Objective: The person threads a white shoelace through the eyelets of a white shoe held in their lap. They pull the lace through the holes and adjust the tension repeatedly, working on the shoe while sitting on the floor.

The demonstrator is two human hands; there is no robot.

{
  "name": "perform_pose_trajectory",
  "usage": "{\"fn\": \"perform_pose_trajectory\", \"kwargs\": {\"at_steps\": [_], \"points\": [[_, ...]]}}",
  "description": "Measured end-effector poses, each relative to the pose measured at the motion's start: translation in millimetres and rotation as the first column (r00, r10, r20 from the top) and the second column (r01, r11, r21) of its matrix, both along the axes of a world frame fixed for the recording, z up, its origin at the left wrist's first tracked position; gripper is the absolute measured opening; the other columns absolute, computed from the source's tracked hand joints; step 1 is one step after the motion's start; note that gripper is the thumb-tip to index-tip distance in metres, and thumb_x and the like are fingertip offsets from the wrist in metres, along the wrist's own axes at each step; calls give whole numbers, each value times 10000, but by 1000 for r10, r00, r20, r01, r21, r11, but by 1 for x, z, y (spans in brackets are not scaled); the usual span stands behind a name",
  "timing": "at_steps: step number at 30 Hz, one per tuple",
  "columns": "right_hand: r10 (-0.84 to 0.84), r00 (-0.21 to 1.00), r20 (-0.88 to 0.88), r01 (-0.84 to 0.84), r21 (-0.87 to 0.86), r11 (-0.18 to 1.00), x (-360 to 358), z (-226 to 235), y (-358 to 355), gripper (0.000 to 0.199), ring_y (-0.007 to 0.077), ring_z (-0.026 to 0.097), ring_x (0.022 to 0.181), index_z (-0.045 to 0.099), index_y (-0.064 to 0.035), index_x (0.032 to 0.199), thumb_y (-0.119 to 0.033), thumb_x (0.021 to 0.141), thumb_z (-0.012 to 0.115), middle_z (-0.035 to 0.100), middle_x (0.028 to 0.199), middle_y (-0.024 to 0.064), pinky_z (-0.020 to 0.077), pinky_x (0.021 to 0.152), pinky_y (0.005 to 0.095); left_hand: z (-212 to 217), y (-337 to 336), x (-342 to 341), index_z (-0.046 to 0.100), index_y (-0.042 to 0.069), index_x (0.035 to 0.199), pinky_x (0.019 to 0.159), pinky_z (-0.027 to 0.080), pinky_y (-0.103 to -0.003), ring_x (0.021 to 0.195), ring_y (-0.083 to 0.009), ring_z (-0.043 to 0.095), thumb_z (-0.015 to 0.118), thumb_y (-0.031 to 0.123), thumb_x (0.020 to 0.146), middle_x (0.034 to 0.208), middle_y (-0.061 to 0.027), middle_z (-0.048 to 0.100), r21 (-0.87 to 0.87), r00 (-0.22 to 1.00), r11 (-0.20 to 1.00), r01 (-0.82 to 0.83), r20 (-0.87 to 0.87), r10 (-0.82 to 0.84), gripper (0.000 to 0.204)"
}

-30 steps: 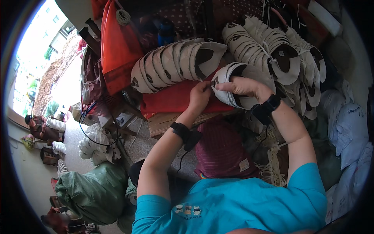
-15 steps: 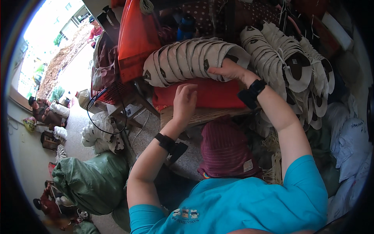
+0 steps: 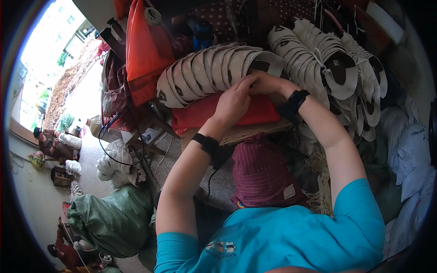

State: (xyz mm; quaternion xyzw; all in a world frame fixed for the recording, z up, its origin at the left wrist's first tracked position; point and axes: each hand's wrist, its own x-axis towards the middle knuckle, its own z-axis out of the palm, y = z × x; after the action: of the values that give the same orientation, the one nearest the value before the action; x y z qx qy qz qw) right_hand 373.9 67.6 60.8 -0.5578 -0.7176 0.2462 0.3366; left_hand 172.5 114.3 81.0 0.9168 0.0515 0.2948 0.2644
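A curved row of nested off-white shoe uppers (image 3: 200, 75) lies on a red cloth (image 3: 195, 117) over a low wooden bench. At its right end my right hand (image 3: 267, 83) is closed on the edge of the last upper, some fingers hidden inside its opening. Fingers bent together, my left hand (image 3: 233, 103) meets the right one at that same edge. What its fingertips pinch, if anything, is hidden.
More strung bundles of shoe uppers (image 3: 318, 59) hang at the right. An orange-red bag (image 3: 148, 54) and blue bottle (image 3: 203, 36) stand behind. A maroon striped cloth (image 3: 261, 175) lies before me, a green sack (image 3: 114, 220) at left. Other people (image 3: 52, 141) sit at far left.
My left hand has moved up and right to join the right hand at the end upper. The right hand stays at the row's end. The whole view has shifted slightly.
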Motion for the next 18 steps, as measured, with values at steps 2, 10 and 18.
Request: {"fn": "perform_pose_trajectory", "kwargs": {"at_steps": [2, 10, 18], "points": [[-33, 999, -42, 34, 28, 999, -7, 0, -5, 429, 230, 643, 1076, 614, 13, 1188, -108, 797, 745, 678, 1157, 157, 502, 916, 356, -7, 4, 5, 475, 80, 1395, 929, 515, -426, 1118, -345, 608, 552, -13, 817, 1344, -137, 557, 168, 997, 983, -79, -9, 82, 590], [-409, 866, -288, 426, -1, 905, -8, -24, -18, 384, 198, 662, 944, 546, 17, 1205, -92, 861, 676, 684, 1016, 121, 521, 833, 321, -25, 8, 28, 611, 130, 1198, 806, 463, -401, 940, -226, 628, 594, 116, 823, 1046, -46, 599, 682, 905, 683, -263, -71, 420, 376], [-244, 887, -392, 318, 134, 939, -32, -6, -54, 269, 136, 644, 828, 591, -41, 1179, -85, 914, 598, 676, 872, 50, 505, 748, 286, -29, 11, 28, 703, 152, 868, 818, 408, -390, 905, -202, 601, 624, 159, 798, 935, -17, 582, 741, 893, 619, -259, -60, 445, 106]]}}
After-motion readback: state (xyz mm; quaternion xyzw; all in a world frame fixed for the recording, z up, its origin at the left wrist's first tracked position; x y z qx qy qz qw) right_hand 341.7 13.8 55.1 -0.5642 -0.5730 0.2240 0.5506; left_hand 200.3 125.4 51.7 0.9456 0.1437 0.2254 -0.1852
